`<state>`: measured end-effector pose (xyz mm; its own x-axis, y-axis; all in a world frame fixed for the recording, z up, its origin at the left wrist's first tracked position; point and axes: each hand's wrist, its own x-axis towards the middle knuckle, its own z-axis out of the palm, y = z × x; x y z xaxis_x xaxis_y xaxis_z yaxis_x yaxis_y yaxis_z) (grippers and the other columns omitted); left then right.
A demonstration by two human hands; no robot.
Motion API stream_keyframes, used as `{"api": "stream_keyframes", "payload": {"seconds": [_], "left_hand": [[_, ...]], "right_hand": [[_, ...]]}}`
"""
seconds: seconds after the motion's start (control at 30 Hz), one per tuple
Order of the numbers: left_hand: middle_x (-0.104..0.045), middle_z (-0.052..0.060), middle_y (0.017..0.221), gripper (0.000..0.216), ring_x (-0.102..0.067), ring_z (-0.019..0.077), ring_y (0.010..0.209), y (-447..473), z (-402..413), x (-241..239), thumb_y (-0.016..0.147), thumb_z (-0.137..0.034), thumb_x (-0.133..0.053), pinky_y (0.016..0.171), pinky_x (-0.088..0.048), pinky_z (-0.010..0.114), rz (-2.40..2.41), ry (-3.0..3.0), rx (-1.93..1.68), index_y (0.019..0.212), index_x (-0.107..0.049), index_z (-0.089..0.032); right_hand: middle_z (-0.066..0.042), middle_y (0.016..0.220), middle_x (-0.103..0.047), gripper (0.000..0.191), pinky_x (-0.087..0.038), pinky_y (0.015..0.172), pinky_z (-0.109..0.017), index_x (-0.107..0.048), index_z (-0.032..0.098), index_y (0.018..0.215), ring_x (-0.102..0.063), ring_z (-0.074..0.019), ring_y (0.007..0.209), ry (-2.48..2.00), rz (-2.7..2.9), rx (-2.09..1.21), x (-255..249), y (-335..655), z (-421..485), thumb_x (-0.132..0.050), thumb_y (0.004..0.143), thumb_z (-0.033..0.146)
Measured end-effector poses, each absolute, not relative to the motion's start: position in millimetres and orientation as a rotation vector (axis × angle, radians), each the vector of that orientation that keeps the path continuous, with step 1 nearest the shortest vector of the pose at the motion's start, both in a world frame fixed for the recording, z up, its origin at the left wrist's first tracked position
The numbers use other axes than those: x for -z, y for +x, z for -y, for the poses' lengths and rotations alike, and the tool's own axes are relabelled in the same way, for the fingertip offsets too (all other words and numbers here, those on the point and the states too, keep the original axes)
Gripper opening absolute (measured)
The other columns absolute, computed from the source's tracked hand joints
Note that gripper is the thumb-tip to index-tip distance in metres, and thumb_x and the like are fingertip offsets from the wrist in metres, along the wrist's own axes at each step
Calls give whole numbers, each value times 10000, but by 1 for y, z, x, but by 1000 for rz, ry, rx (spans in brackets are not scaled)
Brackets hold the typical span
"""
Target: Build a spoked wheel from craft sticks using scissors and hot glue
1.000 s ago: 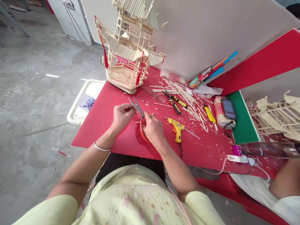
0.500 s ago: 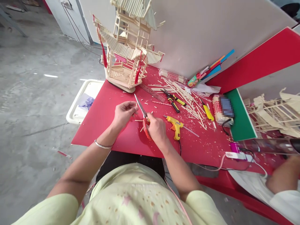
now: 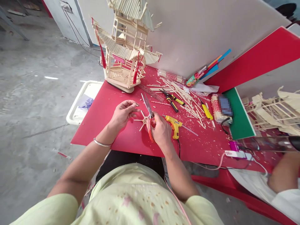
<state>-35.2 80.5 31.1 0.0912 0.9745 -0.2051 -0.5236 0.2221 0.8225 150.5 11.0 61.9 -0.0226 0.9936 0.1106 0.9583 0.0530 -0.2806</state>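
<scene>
My left hand (image 3: pixel 124 113) is closed in a pinch at the near left of the red tabletop, on what looks like a short piece of wooden stick (image 3: pixel 136 105); the fingers hide most of it. Red-handled scissors (image 3: pixel 147 105) are in my right hand (image 3: pixel 160 129), their blades slightly parted and pointing up and away. The blades are apart from my left hand. Between and below both hands, a spoked star of thin sticks (image 3: pixel 140 120) lies on the table, partly covered by my right hand. Right of that hand lies a yellow glue gun (image 3: pixel 174 125).
A stick-built pagoda (image 3: pixel 124 56) with red tassels stands at the back left. Pliers (image 3: pixel 172 101), loose sticks (image 3: pixel 182 90), a yellow-handled cutter (image 3: pixel 207 111) and a ruler (image 3: pixel 151 92) lie beyond my hands. A power strip (image 3: pixel 236 154) and another person's arm (image 3: pixel 284 170) are at right.
My right hand and the scissors have moved right, away from my left hand, and the blades have parted slightly. More of the stick star now shows.
</scene>
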Motion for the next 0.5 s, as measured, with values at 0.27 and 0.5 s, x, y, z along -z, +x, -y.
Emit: {"api": "stream_keyframes", "payload": {"seconds": [0.27, 0.5], "left_hand": [[-701, 10, 753, 210, -717, 107, 679, -34, -86, -28, 709, -185, -810, 490, -471, 144, -823, 494, -1258, 838, -651, -139], [-776, 70, 927, 283, -750, 133, 724, -36, -84, -29, 757, -121, -815, 518, -523, 166, -819, 459, -1123, 1021, -713, -138]], "right_hand": [[-91, 1167, -728, 472, -477, 783, -294, -506, 239, 1461, -695, -240, 1014, -1997, 2105, -210, -59, 141, -8, -515, 1023, 415], [-85, 1159, -733, 458, -484, 773, -296, -506, 245, 1453, -700, -243, 1003, -1982, 2115, -317, -61, 138, -11, -495, 1027, 412]]}}
